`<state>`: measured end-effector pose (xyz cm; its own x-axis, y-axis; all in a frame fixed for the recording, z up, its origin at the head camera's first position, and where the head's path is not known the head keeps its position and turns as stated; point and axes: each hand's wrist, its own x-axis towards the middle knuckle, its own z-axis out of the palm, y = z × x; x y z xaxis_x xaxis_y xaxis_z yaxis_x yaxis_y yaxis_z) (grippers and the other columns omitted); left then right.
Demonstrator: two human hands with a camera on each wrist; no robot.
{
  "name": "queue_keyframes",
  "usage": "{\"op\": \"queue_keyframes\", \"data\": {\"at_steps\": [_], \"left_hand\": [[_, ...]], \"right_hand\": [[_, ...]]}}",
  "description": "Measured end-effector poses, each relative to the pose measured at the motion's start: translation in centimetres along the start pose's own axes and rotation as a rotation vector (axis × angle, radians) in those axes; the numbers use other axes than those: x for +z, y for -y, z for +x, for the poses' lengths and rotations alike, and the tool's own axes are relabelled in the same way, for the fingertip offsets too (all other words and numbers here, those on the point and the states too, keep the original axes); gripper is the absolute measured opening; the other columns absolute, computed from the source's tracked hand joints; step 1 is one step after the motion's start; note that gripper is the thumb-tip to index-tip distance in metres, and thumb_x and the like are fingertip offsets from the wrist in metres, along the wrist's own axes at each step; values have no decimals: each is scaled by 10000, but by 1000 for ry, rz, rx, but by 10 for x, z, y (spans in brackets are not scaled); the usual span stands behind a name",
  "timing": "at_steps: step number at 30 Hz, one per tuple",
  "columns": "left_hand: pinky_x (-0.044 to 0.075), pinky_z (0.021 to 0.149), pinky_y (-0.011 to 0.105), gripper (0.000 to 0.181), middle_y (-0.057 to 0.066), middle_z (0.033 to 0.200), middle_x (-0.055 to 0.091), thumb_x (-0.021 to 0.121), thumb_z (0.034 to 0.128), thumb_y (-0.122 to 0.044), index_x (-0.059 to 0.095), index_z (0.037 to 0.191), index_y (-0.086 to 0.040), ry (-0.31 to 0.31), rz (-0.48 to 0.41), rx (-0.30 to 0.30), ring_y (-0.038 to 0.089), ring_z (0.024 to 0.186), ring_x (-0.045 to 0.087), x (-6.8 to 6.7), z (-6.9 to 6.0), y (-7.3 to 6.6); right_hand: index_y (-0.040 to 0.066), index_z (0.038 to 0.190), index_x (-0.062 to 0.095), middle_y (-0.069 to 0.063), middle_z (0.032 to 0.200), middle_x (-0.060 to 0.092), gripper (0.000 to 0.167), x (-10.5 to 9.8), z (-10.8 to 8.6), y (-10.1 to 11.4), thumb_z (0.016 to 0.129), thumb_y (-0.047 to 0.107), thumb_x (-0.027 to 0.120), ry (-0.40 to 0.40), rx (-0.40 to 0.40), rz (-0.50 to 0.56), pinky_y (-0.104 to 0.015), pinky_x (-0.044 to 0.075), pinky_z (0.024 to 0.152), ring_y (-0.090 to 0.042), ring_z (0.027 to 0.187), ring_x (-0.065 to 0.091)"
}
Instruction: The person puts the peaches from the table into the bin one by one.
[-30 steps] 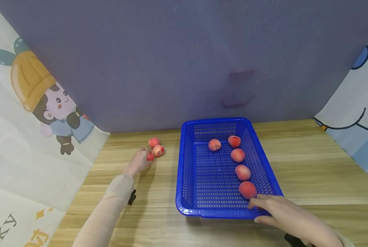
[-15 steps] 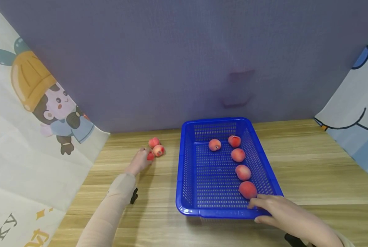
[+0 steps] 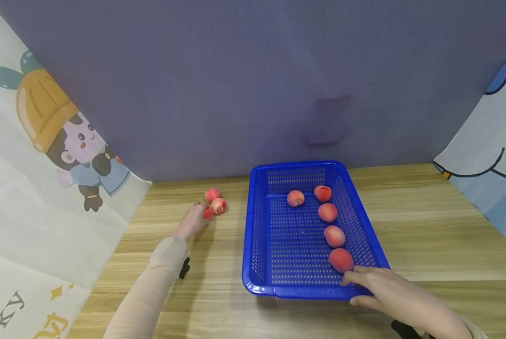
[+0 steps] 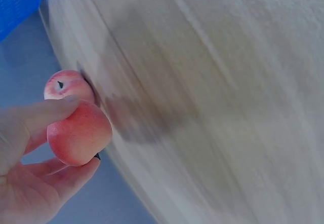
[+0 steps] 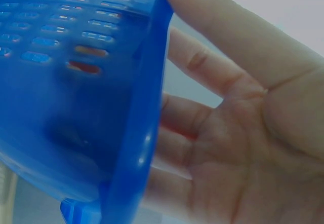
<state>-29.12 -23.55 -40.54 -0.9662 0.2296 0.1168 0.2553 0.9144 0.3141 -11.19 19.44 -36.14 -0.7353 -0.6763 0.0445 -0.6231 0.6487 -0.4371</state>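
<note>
My left hand (image 3: pixel 192 220) pinches a small red peach (image 4: pixel 79 133) between thumb and fingers at the left part of the table. Two more peaches lie just beyond it: a paler peach (image 3: pixel 218 205) and a pink peach (image 3: pixel 212 195). In the left wrist view, one peach (image 4: pixel 68 85) shows right behind the held one. My right hand (image 3: pixel 384 287) grips the near right corner of a blue plastic basket (image 3: pixel 278 292), thumb outside the rim and fingers over it. Several peaches sit inside the basket, most in a row along its right side; the nearest peach (image 3: pixel 340 260) is close to my right fingertips.
The wooden table (image 3: pixel 439 226) carries the basket near its middle. A grey-blue backdrop (image 3: pixel 236 94) rises behind the table's far edge. White printed sheets (image 3: pixel 24 197) border the left and right sides.
My left forearm has shifted very slightly to the right, while the hand stays at the same peach. The right hand and the basket hold their places.
</note>
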Motion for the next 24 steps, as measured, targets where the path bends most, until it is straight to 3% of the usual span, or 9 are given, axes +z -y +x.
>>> {"op": "queue_keyframes", "data": {"at_steps": [15, 24], "left_hand": [[481, 731, 421, 411, 316, 1027, 514, 649, 681, 37, 545, 1073, 107, -14, 8, 63, 386, 880, 560, -16, 0, -21], [476, 739, 424, 362, 313, 1063, 499, 657, 734, -17, 551, 1074, 46, -7, 28, 72, 387, 902, 552, -29, 2, -39]], "right_hand": [[212, 927, 592, 123, 894, 574, 166, 0, 1, 1, 784, 284, 637, -21, -18, -4, -272, 471, 604, -4, 768, 526], [203, 938, 594, 110, 910, 579, 169, -1, 0, 1, 790, 274, 633, -25, -22, -4, -286, 479, 624, -36, 786, 546]]}}
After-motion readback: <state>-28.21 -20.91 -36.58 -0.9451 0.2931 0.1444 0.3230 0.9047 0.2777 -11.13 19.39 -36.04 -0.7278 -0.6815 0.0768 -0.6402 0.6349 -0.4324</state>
